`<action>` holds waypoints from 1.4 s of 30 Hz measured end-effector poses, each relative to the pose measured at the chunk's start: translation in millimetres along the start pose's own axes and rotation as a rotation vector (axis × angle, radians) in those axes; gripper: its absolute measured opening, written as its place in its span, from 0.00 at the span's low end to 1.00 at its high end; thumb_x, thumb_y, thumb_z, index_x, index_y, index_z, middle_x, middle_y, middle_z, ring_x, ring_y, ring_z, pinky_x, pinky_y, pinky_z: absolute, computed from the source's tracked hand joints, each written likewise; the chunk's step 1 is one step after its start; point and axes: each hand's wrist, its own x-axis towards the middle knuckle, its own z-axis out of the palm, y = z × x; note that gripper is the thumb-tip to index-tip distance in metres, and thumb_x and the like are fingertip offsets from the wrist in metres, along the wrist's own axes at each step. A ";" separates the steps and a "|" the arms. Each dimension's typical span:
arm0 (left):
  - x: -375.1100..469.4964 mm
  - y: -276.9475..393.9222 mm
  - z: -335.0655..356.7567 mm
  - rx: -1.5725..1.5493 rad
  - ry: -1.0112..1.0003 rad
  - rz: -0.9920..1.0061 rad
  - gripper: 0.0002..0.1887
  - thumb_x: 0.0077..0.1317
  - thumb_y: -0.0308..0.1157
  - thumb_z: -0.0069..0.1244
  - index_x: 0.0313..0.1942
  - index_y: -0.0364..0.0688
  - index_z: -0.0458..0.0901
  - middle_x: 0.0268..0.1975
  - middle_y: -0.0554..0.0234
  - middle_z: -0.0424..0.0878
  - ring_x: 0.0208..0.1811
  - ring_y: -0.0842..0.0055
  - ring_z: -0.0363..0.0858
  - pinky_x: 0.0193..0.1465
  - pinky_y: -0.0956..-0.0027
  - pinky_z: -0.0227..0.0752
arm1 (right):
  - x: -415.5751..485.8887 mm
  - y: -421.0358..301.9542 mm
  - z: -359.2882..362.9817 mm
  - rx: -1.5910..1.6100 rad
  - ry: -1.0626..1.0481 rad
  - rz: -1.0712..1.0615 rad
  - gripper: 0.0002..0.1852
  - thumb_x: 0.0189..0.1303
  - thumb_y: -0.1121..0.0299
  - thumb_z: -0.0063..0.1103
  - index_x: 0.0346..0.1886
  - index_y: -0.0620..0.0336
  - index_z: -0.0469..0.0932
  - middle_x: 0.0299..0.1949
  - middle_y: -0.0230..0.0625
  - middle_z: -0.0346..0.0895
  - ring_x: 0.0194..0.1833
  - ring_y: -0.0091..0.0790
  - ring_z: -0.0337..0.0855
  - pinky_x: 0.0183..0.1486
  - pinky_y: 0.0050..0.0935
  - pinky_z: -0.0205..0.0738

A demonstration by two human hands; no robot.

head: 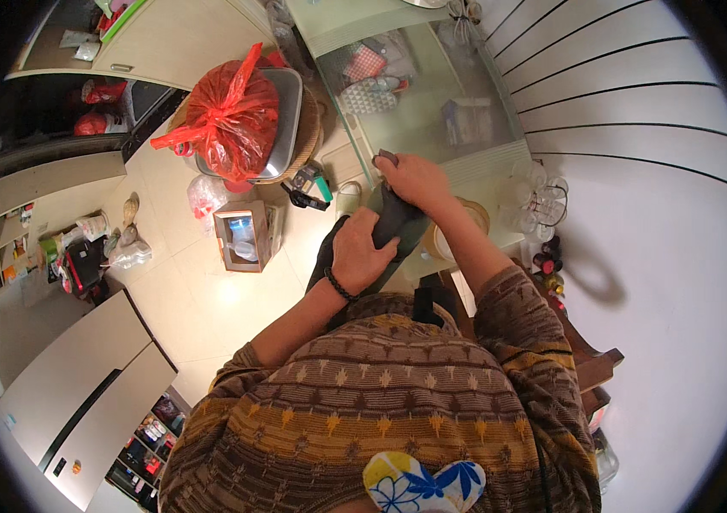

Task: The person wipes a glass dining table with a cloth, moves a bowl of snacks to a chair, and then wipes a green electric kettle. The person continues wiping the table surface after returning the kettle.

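Note:
In front of the body, a dark grey cloth [395, 213] hangs bunched between both hands, above the lap and beside the glass table's edge. My right hand [416, 184] grips its upper end, and a folded tip sticks out past the thumb and fingers. My left hand [362, 249], with a black beaded bracelet [340, 284] at the wrist, pinches the cloth lower down. What kind of cloth item it is, I cannot tell. Part of it is hidden behind the fingers.
The glass table [427, 141] extends ahead, with drinking glasses [543, 202] at its right. A red plastic bag [232, 122] sits in a grey tray [290, 122] on a round stool. An open cardboard box [241, 240] stands on the floor at left, and a wooden chair [594, 365] at right.

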 end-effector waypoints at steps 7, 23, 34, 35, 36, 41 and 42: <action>-12.6 -11.5 2.4 0.006 0.032 -0.049 0.21 0.51 0.36 0.64 0.38 0.37 0.71 0.37 0.47 0.73 0.40 0.50 0.74 0.40 0.52 0.68 | -46.9 -8.8 0.9 0.164 0.194 -0.329 0.19 0.60 0.56 0.55 0.41 0.64 0.78 0.42 0.49 0.78 0.48 0.54 0.78 0.50 0.46 0.72; -24.3 -24.5 -13.2 -0.149 0.005 -0.044 0.20 0.48 0.34 0.65 0.32 0.36 0.70 0.30 0.49 0.69 0.34 0.53 0.73 0.36 0.56 0.67 | 9.1 19.8 15.1 0.647 -0.044 0.096 0.24 0.63 0.49 0.55 0.45 0.65 0.78 0.38 0.47 0.81 0.41 0.42 0.83 0.42 0.42 0.75; 2.9 -7.8 -52.1 -0.196 0.143 0.081 0.18 0.45 0.30 0.65 0.31 0.34 0.72 0.30 0.49 0.72 0.32 0.53 0.74 0.34 0.59 0.69 | -65.6 -35.9 -2.0 0.197 0.682 -0.504 0.22 0.63 0.52 0.54 0.49 0.61 0.76 0.48 0.46 0.77 0.44 0.50 0.79 0.47 0.42 0.73; 3.0 -6.8 -52.7 -0.197 0.173 0.062 0.18 0.45 0.30 0.65 0.31 0.34 0.72 0.30 0.49 0.72 0.33 0.52 0.74 0.33 0.59 0.69 | -56.7 -39.6 0.0 0.192 0.700 -0.481 0.22 0.63 0.52 0.55 0.47 0.62 0.76 0.48 0.47 0.76 0.40 0.53 0.79 0.43 0.44 0.74; 2.4 -6.2 -53.0 -0.119 0.187 0.033 0.17 0.45 0.30 0.64 0.30 0.35 0.72 0.30 0.49 0.72 0.33 0.52 0.75 0.34 0.58 0.70 | -47.9 -42.2 3.5 0.257 0.602 -0.370 0.22 0.62 0.51 0.55 0.46 0.62 0.76 0.47 0.48 0.76 0.40 0.53 0.79 0.43 0.45 0.74; -7.0 -12.8 -52.3 -0.005 0.172 0.022 0.18 0.45 0.30 0.63 0.30 0.35 0.71 0.31 0.48 0.72 0.35 0.51 0.74 0.36 0.55 0.69 | -10.7 -38.7 11.8 0.491 0.233 -0.013 0.23 0.62 0.47 0.53 0.38 0.63 0.76 0.36 0.51 0.78 0.39 0.57 0.79 0.42 0.47 0.73; -9.8 -14.5 -51.4 -0.001 0.161 0.007 0.18 0.45 0.30 0.63 0.31 0.36 0.71 0.32 0.48 0.72 0.35 0.50 0.74 0.37 0.54 0.69 | -8.1 -39.1 10.6 0.494 0.220 -0.099 0.24 0.62 0.47 0.53 0.37 0.63 0.77 0.34 0.51 0.78 0.38 0.57 0.79 0.41 0.47 0.73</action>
